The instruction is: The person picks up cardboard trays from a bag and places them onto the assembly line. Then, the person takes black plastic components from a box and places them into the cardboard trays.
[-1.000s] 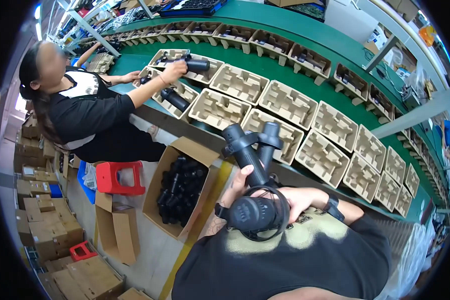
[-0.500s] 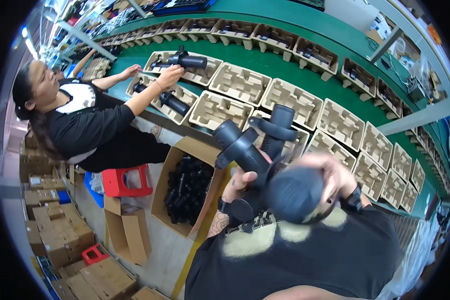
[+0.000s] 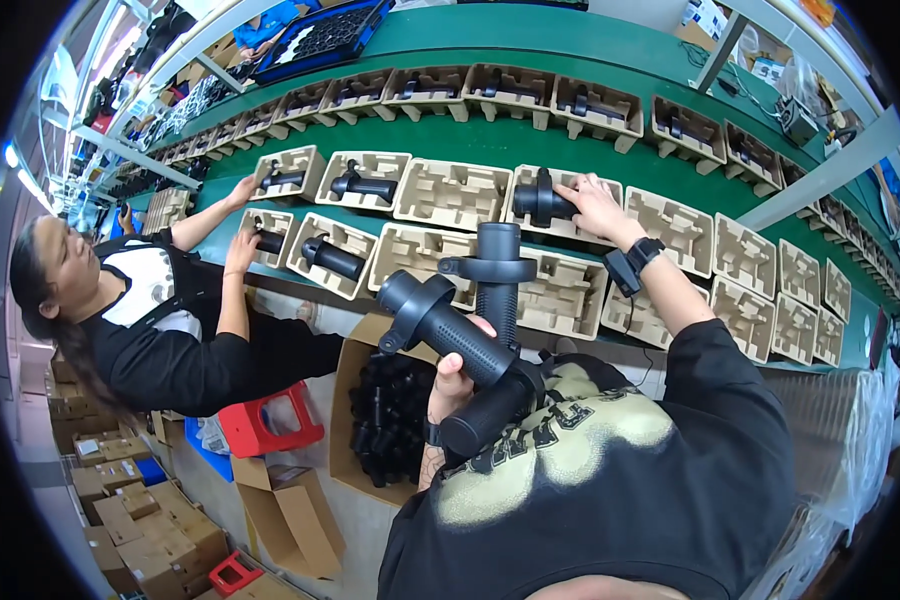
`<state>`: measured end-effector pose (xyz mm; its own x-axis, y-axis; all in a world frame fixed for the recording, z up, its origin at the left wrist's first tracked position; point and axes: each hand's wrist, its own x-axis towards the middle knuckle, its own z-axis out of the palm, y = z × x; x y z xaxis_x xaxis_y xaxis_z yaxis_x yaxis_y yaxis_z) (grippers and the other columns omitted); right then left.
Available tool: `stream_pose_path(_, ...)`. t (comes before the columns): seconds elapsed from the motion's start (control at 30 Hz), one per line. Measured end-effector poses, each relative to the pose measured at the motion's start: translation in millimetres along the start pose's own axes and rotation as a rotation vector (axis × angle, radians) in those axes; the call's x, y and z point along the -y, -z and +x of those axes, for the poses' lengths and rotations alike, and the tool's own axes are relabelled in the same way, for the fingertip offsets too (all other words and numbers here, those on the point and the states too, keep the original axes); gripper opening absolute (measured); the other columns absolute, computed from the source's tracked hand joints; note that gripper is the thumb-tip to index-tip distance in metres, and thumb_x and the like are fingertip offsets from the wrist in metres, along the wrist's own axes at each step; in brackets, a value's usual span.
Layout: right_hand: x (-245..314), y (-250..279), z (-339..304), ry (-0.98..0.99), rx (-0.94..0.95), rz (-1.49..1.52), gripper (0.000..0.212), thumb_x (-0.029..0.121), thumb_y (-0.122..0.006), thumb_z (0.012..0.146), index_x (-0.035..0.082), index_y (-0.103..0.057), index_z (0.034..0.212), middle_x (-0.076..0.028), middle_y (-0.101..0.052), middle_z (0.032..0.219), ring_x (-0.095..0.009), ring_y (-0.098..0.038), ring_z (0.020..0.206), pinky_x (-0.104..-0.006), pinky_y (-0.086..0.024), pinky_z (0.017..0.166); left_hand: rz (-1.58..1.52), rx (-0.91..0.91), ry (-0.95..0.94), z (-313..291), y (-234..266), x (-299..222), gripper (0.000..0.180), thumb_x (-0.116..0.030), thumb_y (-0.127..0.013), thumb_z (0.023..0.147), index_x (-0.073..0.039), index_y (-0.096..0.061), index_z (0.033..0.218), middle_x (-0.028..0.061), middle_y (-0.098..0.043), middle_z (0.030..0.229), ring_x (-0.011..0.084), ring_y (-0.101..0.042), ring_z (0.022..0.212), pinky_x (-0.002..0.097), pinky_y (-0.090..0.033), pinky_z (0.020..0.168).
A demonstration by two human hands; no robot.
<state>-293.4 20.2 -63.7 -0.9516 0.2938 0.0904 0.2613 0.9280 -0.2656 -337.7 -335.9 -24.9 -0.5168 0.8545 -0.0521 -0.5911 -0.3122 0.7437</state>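
Note:
My left hand (image 3: 450, 385) is closed around a bundle of black cylindrical devices in front of my chest. One ringed black cylindrical device (image 3: 498, 300) stands nearly upright; another (image 3: 460, 340) tilts to the left, and a black cylinder end (image 3: 475, 425) points down and left. Palm and most fingers are hidden behind them. Reaching forward, my right hand (image 3: 595, 208) grips the right end of a further black device (image 3: 543, 200), which lies in a moulded pulp tray (image 3: 610, 193) of the far row. A dark band with a small box is on my right wrist.
Two rows of pulp trays (image 3: 450, 195) line the green bench (image 3: 450, 130), with filled trays behind. A co-worker (image 3: 170, 320) at left has both hands at trays. Below stand a carton (image 3: 345, 440) of black parts and a red stool (image 3: 275, 420). A metal post (image 3: 820, 165) slants at right.
My right hand has gone from near my chest out to the far-row tray with a black device. My left hand keeps its bundle. The co-worker's hands moved left to the end trays.

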Motion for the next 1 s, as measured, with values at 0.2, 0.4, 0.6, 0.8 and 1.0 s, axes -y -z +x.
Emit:
stream_pose_path(0.2, 9.0, -23.5, -24.0, -0.001, -0.155, 0.139, 0.041, 0.007, -0.061, 0.074, 0.008, -0.063, 0.115, -0.012, -0.053, 0.118, -0.031, -0.048, 0.115, -0.0418, -0.036, 0.100, 0.036, -0.055, -0.045, 9.9, 8.4, -3.0, 0.069, -0.058, -0.064, 0.069, -0.001, -0.050, 0.105, 0.0094, -0.055, 0.092, 0.0187, -0.058, 0.079, 0.0300, -0.049, 0.067)
stream_pose_path(0.4, 133.5, 117.8, -87.5, 0.218, 0.153, 1.375, 0.046, 0.019, -0.068, 0.078, 0.002, -0.058, 0.120, -0.010, -0.051, 0.128, -0.025, -0.056, 0.111, -0.0368, -0.042, 0.096, 0.046, -0.072, 0.095, 30.9, -18.2, -25.6, 0.065, -0.056, -0.061, 0.076, -0.002, -0.048, 0.110, 0.0080, -0.055, 0.095, 0.0194, -0.058, 0.086, 0.0325, -0.048, 0.078)
stream_pose_path(0.6, 195.5, 115.7, -67.3, 0.825, 0.346, 0.885, 0.055, 0.025, -0.075, 0.074, 0.007, -0.057, 0.123, -0.009, -0.051, 0.127, -0.026, -0.057, 0.108, -0.0359, -0.045, 0.093, 0.010, -0.175, 0.043, 31.3, -75.5, -22.8, 0.052, -0.035, -0.064, 0.080, -0.002, -0.049, 0.117, 0.0101, -0.058, 0.101, 0.0206, -0.058, 0.096, 0.0342, -0.047, 0.088)
stream_pose_path(0.8, 131.3, 146.3, -81.3, 0.478, 0.245, 0.831, 0.043, 0.017, -0.075, 0.073, 0.007, -0.060, 0.112, -0.010, -0.054, 0.115, -0.027, -0.058, 0.106, -0.0385, -0.046, 0.093, 0.142, -0.314, -0.034, 70.9, -13.8, -8.8, 0.053, -0.031, -0.066, 0.076, -0.001, -0.049, 0.117, 0.0108, -0.057, 0.104, 0.0211, -0.057, 0.096, 0.0344, -0.047, 0.088)
stream_pose_path(1.0, 60.5, 66.6, -136.3, -0.082, -0.296, 1.512, 0.041, 0.011, -0.074, 0.070, 0.009, -0.050, 0.103, -0.013, -0.051, 0.118, -0.035, -0.051, 0.118, -0.0465, -0.041, 0.098, 0.094, -0.220, -0.345, 50.2, -31.0, -68.9, 0.056, -0.032, -0.066, 0.070, 0.000, -0.049, 0.113, 0.0120, -0.055, 0.107, 0.0221, -0.058, 0.090, 0.0348, -0.049, 0.084)
